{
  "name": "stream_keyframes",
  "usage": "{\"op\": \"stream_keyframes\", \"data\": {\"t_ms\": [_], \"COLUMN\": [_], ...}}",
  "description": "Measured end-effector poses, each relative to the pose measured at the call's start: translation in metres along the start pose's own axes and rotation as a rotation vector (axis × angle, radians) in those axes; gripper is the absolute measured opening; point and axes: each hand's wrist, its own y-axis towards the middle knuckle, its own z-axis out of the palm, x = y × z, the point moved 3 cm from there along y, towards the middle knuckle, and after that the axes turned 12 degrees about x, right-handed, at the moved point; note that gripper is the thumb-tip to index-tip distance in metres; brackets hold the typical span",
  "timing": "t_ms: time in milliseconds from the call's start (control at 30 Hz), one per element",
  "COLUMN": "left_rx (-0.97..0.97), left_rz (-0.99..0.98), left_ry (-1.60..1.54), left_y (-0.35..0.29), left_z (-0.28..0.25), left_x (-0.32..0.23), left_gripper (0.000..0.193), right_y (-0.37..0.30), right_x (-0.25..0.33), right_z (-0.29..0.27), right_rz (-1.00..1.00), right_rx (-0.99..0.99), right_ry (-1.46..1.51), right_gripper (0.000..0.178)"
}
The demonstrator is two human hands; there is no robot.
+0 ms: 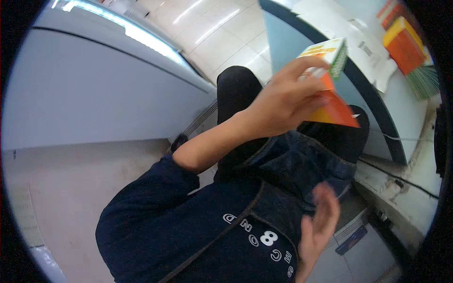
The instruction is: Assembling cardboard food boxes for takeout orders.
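Pinching a white, green & orange carton (pixel 338 59) in the L grip (pixel 288 96), wrapping thumb & fingers round its near end. Holding it above the R knee, by the dark edge of the surface (pixel 409 113); can't tell if touching. Turning its green side to the R, hiding the inside, so can't tell full or empty. Clasping also, below the fingers, an orange-yellow piece (pixel 336 109), tapering to a pointed lower corner; can't tell whether part of the same carton or a separate pack. Showing a small white bit (pixel 317 72) btwn thumb & fingers, too blurred to ID.

Holding the R grip (pixel 320 221) low, in front of the dark apron (pixel 292 162), well apart from the carton; spreading thumb away from fingers, blurring a bit.

Seeing on the surface, upper R: a flat white sheet (pixel 379 73), an orange-yellow box (pixel 404 45), contents hidden, & just beside it a greenish striped thing (pixel 423 82). Spotting a small dark-blue packet (pixel 351 241) down on the floor, lower R.
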Motion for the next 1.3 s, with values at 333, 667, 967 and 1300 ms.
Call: {"op": "stream_keyframes", "data": {"t_ms": [333,667,967,1300], "left_rx": [-0.269,-0.650,-0.576,-0.752], "left_rz": [0.287,0.185,-0.009,0.052], "left_ry": [0.068,0.104,0.189,0.024], "left_y": [0.082,0.063,0.084,0.069], "left_z": [0.075,0.070,0.077,0.035], "left_x": [0.022,0.078,0.097,0.100], "left_gripper": [0.016,0.023,0.012,0.014], "right_y": [0.014,0.088,0.052,-0.076], "right_x": [0.018,0.007,-0.073,-0.063], "right_z": [-0.025,0.009,-0.058,-0.089], "right_rz": [0.357,0.722,0.855,0.973], "right_rx": [0.006,0.885,0.780,0.468], "right_ry": [-0.284,-0.438,-0.417,-0.450], "right_gripper": [0.026,0.020,0.015,0.015]}}
